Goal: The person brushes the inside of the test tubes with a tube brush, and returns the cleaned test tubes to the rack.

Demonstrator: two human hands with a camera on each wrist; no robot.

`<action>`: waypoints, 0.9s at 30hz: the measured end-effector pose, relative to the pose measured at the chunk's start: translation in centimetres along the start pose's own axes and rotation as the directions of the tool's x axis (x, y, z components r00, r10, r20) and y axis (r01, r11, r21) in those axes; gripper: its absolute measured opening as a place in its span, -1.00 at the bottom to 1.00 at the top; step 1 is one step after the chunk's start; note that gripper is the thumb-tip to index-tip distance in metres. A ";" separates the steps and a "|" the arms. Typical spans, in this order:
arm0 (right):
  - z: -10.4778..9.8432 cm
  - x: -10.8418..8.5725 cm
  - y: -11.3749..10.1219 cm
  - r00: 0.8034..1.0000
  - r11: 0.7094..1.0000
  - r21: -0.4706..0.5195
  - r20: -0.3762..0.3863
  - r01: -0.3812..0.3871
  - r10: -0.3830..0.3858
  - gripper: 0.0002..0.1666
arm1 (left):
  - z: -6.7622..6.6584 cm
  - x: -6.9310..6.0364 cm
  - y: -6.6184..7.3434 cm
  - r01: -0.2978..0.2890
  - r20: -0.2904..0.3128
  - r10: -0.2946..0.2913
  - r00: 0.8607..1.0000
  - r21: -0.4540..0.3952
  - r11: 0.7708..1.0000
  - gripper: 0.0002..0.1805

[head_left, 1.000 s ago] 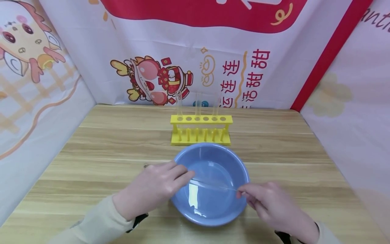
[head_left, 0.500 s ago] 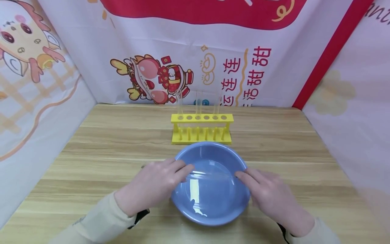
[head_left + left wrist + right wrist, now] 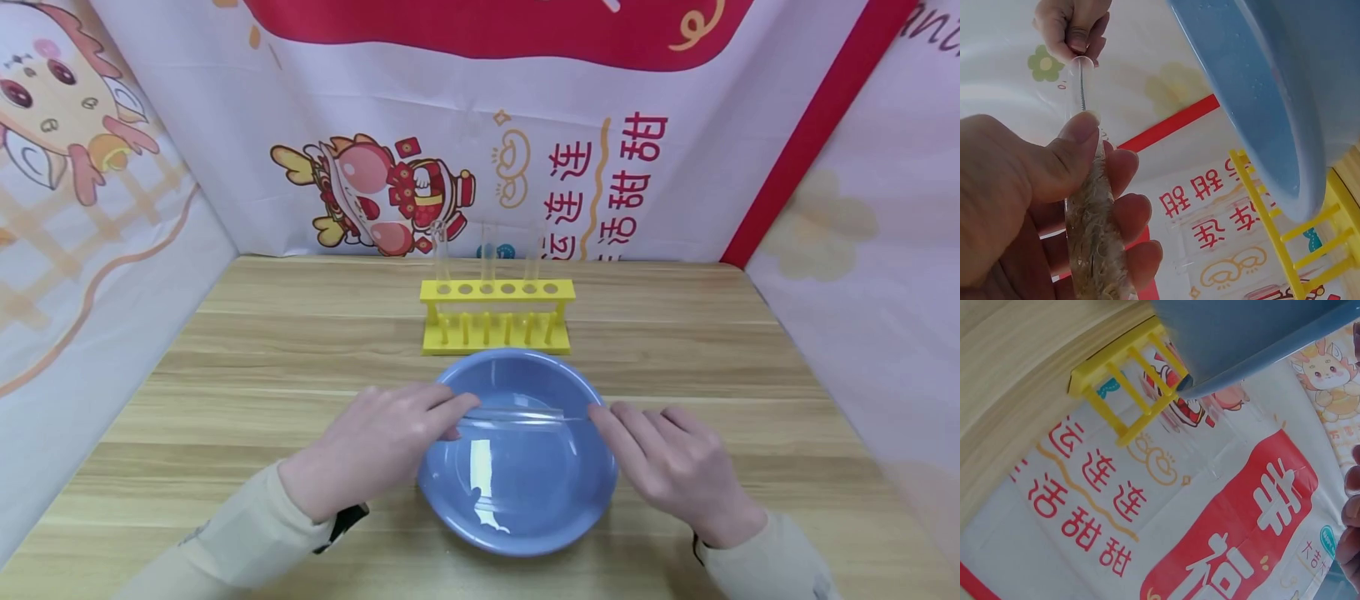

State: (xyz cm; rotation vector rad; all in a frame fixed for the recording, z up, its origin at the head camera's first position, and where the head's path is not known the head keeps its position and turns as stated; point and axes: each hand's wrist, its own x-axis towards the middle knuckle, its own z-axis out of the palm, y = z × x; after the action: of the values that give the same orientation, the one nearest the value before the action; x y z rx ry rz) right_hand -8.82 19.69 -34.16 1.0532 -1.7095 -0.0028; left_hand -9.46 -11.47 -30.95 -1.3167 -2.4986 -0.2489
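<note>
A clear test tube [image 3: 517,414] lies level above the blue basin [image 3: 517,546]. My left hand [image 3: 390,442] grips its left part, thumb on one side and curled fingers on the other. Inside the tube, the left wrist view shows the pale bristles of a test tube brush [image 3: 1094,244]. From the tube's far end the brush's thin wire runs to my right hand [image 3: 667,467], whose thumb and fingertips pinch it near the basin's right rim. Only some fingers [image 3: 1350,515] of a hand show at the right edge of the right wrist view.
Just behind the basin stands a yellow test tube rack [image 3: 498,298] with three clear tubes [image 3: 488,258] upright in it. Wood-grain tabletop [image 3: 225,392] surrounds the basin. Printed cloth walls [image 3: 420,92] close off the back and both sides.
The tube has gone from slanted to level and moved toward the rack with both hands. My right hand came closer to the tube, then drew slightly away, with more wire showing.
</note>
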 end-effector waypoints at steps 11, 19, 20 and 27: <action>0.0 -1.2 0.4 0.941 0.943 0.193 0.261 -0.270 0.216 -0.51 | -0.3 -0.6 -1.0 0.009 -0.020 -0.007 1.000 0.080 0.997 -0.47; -0.4 -1.8 1.0 0.899 0.872 0.303 0.339 -0.384 0.278 -0.45 | -0.6 -1.1 -1.6 0.028 -0.030 -0.025 0.999 0.091 0.995 -0.44; -0.5 -1.9 1.1 0.891 0.860 0.316 0.353 -0.401 0.285 -0.44 | -0.6 -1.1 -1.7 0.028 -0.035 -0.025 0.999 0.092 0.995 -0.44; -1.1 -2.5 1.3 0.844 0.771 0.405 0.437 -0.492 0.309 -0.77 | -0.4 -1.4 -2.4 0.002 -0.099 0.008 0.995 0.104 0.995 -0.51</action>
State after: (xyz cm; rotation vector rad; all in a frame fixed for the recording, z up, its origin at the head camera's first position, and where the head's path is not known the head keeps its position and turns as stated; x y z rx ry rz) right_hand -8.77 22.58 -34.98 1.0666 -2.3196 0.6093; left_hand -10.63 -14.03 -31.13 -1.2359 -2.3932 -0.1757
